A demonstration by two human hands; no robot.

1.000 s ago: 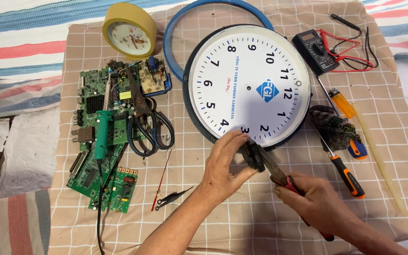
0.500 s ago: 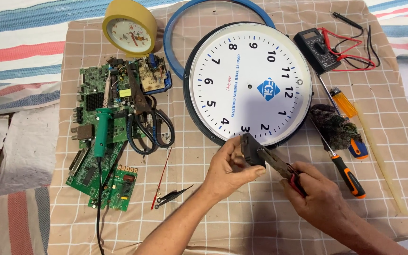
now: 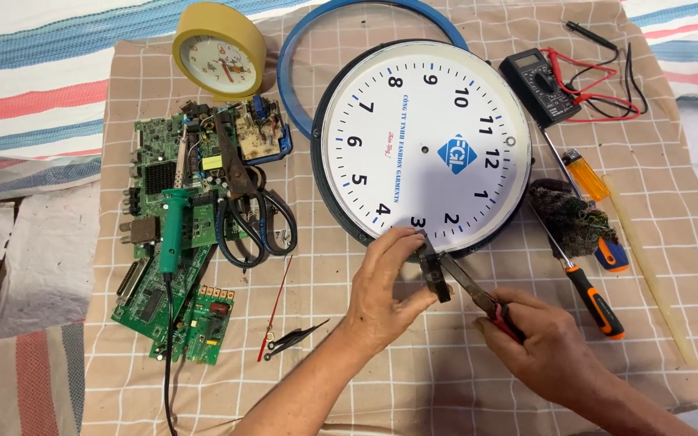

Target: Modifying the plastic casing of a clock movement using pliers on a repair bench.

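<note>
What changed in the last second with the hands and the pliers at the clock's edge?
Little. The right hand drew the pliers slightly to the right, their tip still at the lower rim of the wall clock. The left hand kept its fingers on that rim by the tip. Clock, loose clock hands, scissors and circuit boards stayed put.

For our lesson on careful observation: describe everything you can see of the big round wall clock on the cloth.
The wall clock lies face up on the checked cloth. Its white dial looks like plastic, with black numerals, blue minute marks, a blue diamond emblem and a dark rim. No hands are on it. The left hand rests on its lower edge, where the right hand brings pliers to the rim. A blue ring lies behind it.
</note>
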